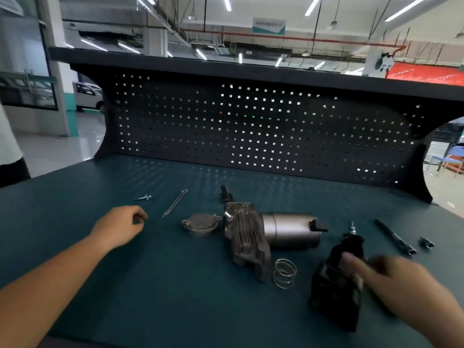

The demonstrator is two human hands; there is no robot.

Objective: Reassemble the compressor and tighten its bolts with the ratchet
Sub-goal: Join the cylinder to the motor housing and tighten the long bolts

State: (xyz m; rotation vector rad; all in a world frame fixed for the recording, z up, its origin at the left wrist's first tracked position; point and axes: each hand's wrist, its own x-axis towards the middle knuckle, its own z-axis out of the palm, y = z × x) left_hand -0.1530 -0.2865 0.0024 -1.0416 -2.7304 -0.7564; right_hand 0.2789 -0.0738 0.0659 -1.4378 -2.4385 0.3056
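Note:
The compressor body (247,237), a ribbed grey casting joined to a silver motor cylinder (291,229), lies mid-table. A round cover plate (200,224) sits just left of it, and a coil spring (285,272) lies at its near end. A black housing part (336,285) stands at the right, and my right hand (401,285), blurred, touches its right side with fingers extended. My left hand (120,226) hovers over the mat at the left with fingers loosely curled, holding nothing visible. Two long bolts (175,203) and a short screw (143,197) lie beyond it. The ratchet (395,236) and a socket (426,242) lie far right.
The green mat (125,285) covers the bench, backed by a dark pegboard (251,126) under a shelf. A small black fitting (226,194) lies behind the compressor. A person's clothing (10,156) shows at the far left edge.

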